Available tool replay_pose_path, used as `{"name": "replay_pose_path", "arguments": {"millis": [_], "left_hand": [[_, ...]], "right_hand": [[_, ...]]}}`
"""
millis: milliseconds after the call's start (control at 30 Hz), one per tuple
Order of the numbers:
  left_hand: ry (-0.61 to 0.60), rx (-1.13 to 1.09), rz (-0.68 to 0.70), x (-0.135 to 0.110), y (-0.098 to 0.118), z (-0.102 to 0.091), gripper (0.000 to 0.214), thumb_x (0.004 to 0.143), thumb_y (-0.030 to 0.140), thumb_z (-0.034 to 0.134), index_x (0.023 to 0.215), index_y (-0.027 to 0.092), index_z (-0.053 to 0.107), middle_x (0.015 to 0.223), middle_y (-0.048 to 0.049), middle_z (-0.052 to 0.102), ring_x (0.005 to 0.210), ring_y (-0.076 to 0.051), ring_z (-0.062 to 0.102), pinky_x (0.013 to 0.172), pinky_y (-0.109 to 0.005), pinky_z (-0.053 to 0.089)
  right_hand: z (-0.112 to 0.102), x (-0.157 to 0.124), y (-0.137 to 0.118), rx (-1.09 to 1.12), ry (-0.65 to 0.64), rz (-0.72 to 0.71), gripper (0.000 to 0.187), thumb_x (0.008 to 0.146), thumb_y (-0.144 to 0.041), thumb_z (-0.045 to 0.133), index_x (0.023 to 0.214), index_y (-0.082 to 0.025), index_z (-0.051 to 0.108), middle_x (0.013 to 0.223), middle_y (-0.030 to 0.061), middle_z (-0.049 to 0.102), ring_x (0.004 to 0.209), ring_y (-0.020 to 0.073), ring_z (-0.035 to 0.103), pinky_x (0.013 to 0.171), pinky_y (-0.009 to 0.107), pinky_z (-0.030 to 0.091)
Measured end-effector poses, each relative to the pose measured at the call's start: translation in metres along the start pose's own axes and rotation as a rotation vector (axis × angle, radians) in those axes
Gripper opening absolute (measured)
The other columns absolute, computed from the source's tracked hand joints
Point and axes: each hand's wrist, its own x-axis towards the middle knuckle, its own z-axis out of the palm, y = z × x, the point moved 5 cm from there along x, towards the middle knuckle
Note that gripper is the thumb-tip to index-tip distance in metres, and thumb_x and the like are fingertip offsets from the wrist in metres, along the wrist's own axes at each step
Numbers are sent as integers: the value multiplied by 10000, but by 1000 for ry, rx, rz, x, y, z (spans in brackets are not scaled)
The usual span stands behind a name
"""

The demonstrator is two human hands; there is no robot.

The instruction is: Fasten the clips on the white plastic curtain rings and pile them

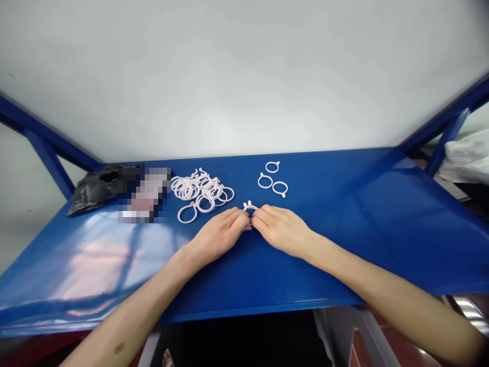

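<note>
My left hand (221, 232) and my right hand (280, 228) meet fingertip to fingertip on the blue table (344, 244). Both are closed in a pinch on one small white plastic ring (249, 207), of which only the top part with its small tabs shows above my fingers. A pile of several white rings (200, 190) lies just left of my hands. Three separate white rings (272, 179) lie a little beyond my right hand.
A black plastic bag (97, 187) lies at the far left of the table, beside a blurred-out patch (147, 196). A white wall stands behind. Blue frame bars rise at both sides. A white bag (468, 158) sits off the right end.
</note>
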Motion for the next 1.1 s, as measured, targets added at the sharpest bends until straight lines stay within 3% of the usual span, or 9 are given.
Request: {"name": "replay_pose_path", "arguments": {"millis": [167, 300, 500, 633, 733, 800, 900, 1000, 1100], "left_hand": [[30, 67, 16, 3, 5, -8, 330, 1052, 159, 352, 754, 187, 491, 712, -7, 548, 664, -148, 486, 601, -266, 391], [59, 169, -27, 7, 11, -10, 369, 1039, 115, 287, 736, 187, 485, 700, -18, 538, 631, -158, 470, 581, -277, 384], [76, 325, -65, 9, 15, -6, 342, 1031, 119, 328, 749, 185, 511, 696, -27, 544, 648, -175, 491, 599, -290, 407], [95, 270, -89, 3, -3, -9, 257, 1041, 162, 398, 850, 170, 570, 764, -29, 600, 714, -169, 545, 639, -276, 447], [196, 249, -208, -8, -32, -25, 180, 1036, 198, 450, 1065, 164, 624, 879, -54, 647, 834, -182, 587, 740, -287, 499], [224, 262, -275, -15, -50, -35, 180, 1019, 191, 477, 995, 180, 655, 850, -56, 643, 832, -197, 576, 757, -309, 506], [219, 353, -351, -24, -69, -45, 190, 998, 222, 512, 929, 176, 682, 916, -88, 684, 889, -241, 574, 850, -385, 508], [169, 413, -399, -28, -77, -46, 219, 992, 261, 516, 932, 165, 703, 1005, -110, 699, 929, -263, 580, 893, -422, 497], [125, 428, -461, -30, -77, -43, 243, 988, 289, 510, 968, 169, 720, 1045, -108, 701, 968, -279, 582, 906, -436, 489]], "right_hand": [[-10, 2, -6, -32, 122, -22, 321, 1034, -105, 389, 866, -122, 663, 799, 73, 644, 747, 193, 549, 665, 332, 441], [-8, 4, -9, -61, 120, 11, 345, 1038, -113, 377, 854, -130, 669, 796, 81, 651, 738, 200, 543, 655, 342, 423], [-5, 4, -7, -110, 113, 91, 390, 1030, -83, 349, 798, -145, 656, 772, 91, 662, 725, 207, 564, 639, 351, 438], [-14, 2, 5, -37, 239, -20, 238, 1037, -153, 452, 1091, -119, 681, 1165, 124, 716, 922, 201, 640, 770, 332, 529], [-22, -3, 32, -4, 332, 99, 264, 1025, -229, 527, 1248, -132, 630, 1264, 127, 679, 1044, 216, 649, 868, 351, 554], [-21, -8, 55, -3, 288, 259, 254, 1021, -278, 538, 1205, -145, 652, 1190, 125, 688, 1020, 236, 648, 864, 384, 562], [-7, -19, 85, 11, 110, 428, 270, 991, -371, 582, 1095, -150, 696, 1079, 125, 683, 956, 271, 619, 825, 431, 560], [8, -26, 100, 60, -46, 467, 245, 977, -354, 603, 1089, -163, 709, 1011, 106, 679, 926, 270, 588, 812, 424, 543], [15, -28, 104, 88, -112, 465, 209, 998, -242, 540, 1098, -184, 714, 978, 95, 677, 897, 256, 559, 787, 392, 518]]}}
